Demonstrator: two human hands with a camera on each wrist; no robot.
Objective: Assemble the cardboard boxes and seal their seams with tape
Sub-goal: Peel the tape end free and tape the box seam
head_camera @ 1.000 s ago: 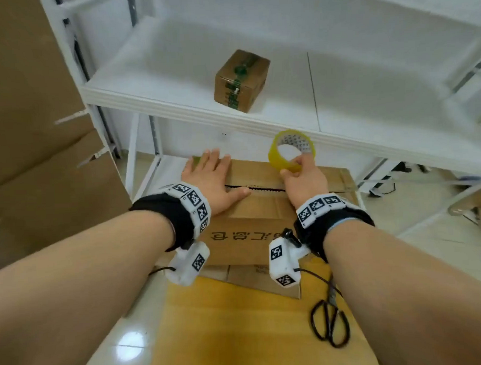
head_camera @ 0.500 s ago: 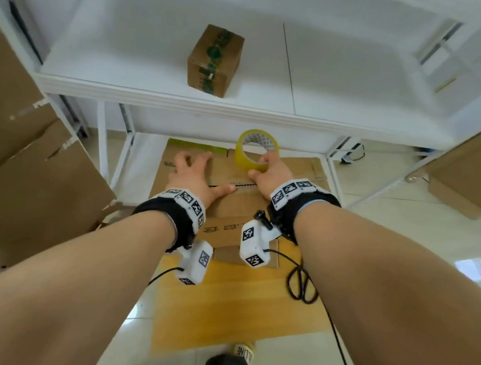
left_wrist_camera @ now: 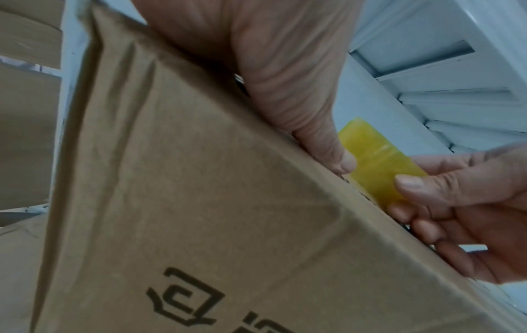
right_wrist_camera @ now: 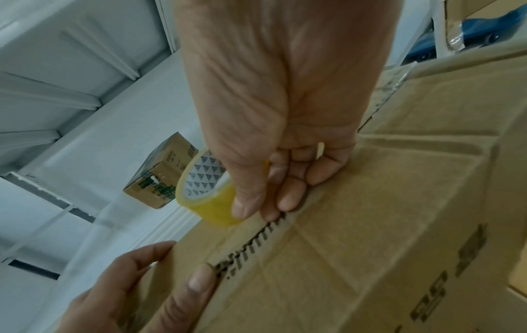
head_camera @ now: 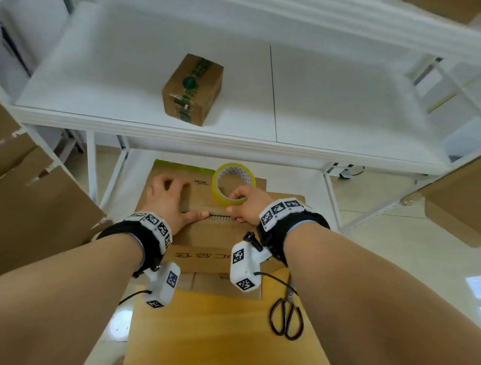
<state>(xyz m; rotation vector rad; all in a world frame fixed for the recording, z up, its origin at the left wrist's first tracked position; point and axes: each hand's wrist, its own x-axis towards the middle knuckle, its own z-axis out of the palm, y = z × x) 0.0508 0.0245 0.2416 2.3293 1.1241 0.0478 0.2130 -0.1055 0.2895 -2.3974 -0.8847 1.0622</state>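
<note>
A brown cardboard box [head_camera: 207, 258] with dark print on its near side stands on the wooden table, top flaps folded shut. My left hand [head_camera: 168, 199] lies on the far flap, its thumb pressing along the seam [head_camera: 220, 217], where corrugated edges show. My right hand [head_camera: 248, 204] pinches a yellow tape roll [head_camera: 219, 194] between thumb and forefinger. Its other fingers are curled down onto the seam [right_wrist_camera: 256, 236]. The right wrist view shows the tape roll [right_wrist_camera: 211, 202] standing on edge on the far flap. The left wrist view shows the roll [left_wrist_camera: 373, 155] just past my thumb.
A small taped box [head_camera: 192, 89] sits on the white shelf [head_camera: 232, 144] that juts out above the work. Black scissors [head_camera: 286, 315] lie on the wooden table [head_camera: 213, 335] at the right. Flat cardboard [head_camera: 28, 205] leans at the left, and another carton [head_camera: 460, 200] stands at the right.
My right hand has brought the tape roll lower and leftward, closer to my left thumb at the seam. My head has tilted, so the view has shifted.
</note>
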